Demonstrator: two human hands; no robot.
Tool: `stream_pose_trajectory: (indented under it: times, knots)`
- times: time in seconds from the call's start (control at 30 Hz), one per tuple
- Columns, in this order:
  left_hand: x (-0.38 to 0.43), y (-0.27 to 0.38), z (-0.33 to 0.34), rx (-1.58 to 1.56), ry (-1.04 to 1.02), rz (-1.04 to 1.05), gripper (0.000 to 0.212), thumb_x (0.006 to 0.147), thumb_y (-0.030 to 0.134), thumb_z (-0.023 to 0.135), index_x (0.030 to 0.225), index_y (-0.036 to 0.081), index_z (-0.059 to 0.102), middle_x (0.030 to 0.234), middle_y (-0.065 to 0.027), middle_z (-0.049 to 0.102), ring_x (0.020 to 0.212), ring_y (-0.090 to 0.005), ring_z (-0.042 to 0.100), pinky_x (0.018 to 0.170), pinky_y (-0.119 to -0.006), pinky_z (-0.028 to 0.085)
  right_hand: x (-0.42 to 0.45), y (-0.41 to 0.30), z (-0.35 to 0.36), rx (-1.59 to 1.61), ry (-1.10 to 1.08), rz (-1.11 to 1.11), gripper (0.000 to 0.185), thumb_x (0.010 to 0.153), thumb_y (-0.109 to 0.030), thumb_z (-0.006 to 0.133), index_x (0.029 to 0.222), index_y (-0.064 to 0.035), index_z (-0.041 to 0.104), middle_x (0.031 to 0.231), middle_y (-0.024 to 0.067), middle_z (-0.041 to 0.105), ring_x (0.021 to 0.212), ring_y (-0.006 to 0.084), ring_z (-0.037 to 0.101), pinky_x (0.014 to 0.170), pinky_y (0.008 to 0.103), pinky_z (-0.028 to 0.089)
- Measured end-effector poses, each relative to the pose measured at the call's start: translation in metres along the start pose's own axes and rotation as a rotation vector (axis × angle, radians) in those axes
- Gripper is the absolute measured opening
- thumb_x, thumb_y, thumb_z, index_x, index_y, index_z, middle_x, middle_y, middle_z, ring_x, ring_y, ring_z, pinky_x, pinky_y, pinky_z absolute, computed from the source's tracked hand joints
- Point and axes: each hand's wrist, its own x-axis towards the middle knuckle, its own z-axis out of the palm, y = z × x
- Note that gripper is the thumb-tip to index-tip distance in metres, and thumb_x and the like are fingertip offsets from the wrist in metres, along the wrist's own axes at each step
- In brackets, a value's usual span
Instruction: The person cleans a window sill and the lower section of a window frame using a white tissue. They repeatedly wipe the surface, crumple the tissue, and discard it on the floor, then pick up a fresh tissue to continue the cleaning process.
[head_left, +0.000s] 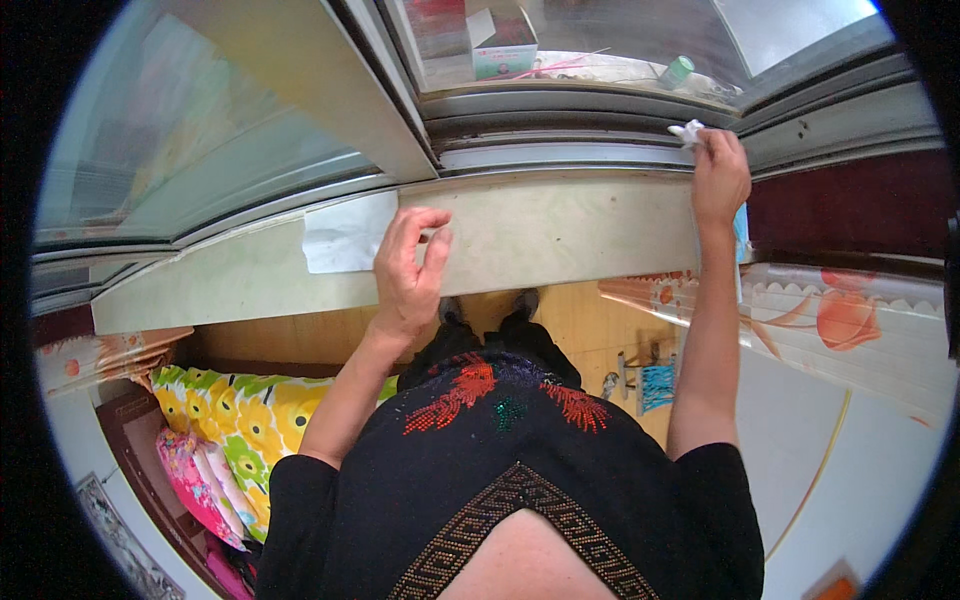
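A crumpled white tissue or cloth (687, 133) is pinched in the fingertips of my right hand (721, 176), at the right end of the metal window track (562, 155). Dark grime lines the grooves of the track. My left hand (414, 262) hovers over the pale windowsill (555, 225), fingers curled and apart, with nothing in it. Just beside it, a flat white sheet (345, 232) lies on the sill, partly behind the hand. Something light blue (741, 232) shows behind my right wrist; the arm hides most of it.
Sliding glass panes (225, 127) stand at the left. Beyond the window are an open box (504, 56) and a green cylinder (677, 71). Floral curtains (847, 307) hang at both sides. A flowered bed cover (247, 420) lies lower left; a blue-strapped stool (657, 386) stands on the floor.
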Motion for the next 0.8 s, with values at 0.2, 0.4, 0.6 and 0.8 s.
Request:
stream_pose_trajectory:
  times: [0.2, 0.4, 0.6, 0.8]
  knots:
    - [-0.017, -0.057, -0.021, 0.249, 0.035, 0.168, 0.007, 0.087, 0.003, 0.063, 0.094, 0.003, 0.063, 0.087, -0.0115, 0.063, 0.079, -0.0294, 0.061, 0.069, -0.038, 0.049, -0.006, -0.005, 0.068, -0.278, -0.12, -0.213, 0.012, 0.083, -0.008, 0.056, 0.081, -0.0085, 0.068, 0.086, 0.0074, 0.065, 0.09, 0.0276, 0.063, 0.078, 0.0439, 0.048]
    - [-0.018, -0.057, -0.019, 0.208, 0.069, 0.221, 0.009, 0.084, 0.003, 0.066, 0.093, 0.005, 0.064, 0.085, -0.0102, 0.063, 0.077, -0.0299, 0.06, 0.068, -0.039, 0.049, -0.018, -0.146, 0.096, -0.125, -0.273, -0.209, 0.009, 0.081, -0.01, 0.061, 0.08, -0.0091, 0.07, 0.089, 0.0082, 0.067, 0.091, 0.0279, 0.063, 0.079, 0.0419, 0.048]
    - [-0.016, -0.057, -0.021, 0.165, 0.084, 0.28, 0.013, 0.082, 0.002, 0.066, 0.094, 0.006, 0.063, 0.084, -0.0098, 0.062, 0.075, -0.0301, 0.06, 0.067, -0.039, 0.048, -0.026, -0.237, 0.128, 0.227, -0.135, -0.266, 0.007, 0.072, -0.004, 0.063, 0.072, -0.0087, 0.068, 0.084, 0.0094, 0.064, 0.089, 0.0264, 0.062, 0.079, 0.0403, 0.048]
    - [-0.016, -0.06, -0.025, 0.162, 0.084, 0.342, 0.016, 0.081, 0.002, 0.067, 0.096, 0.006, 0.063, 0.086, -0.0087, 0.063, 0.074, -0.0286, 0.059, 0.066, -0.038, 0.046, -0.032, -0.234, 0.128, 0.452, -0.227, -0.077, 0.01, 0.079, -0.008, 0.066, 0.085, -0.009, 0.074, 0.085, 0.0121, 0.067, 0.084, 0.032, 0.065, 0.075, 0.0396, 0.052]
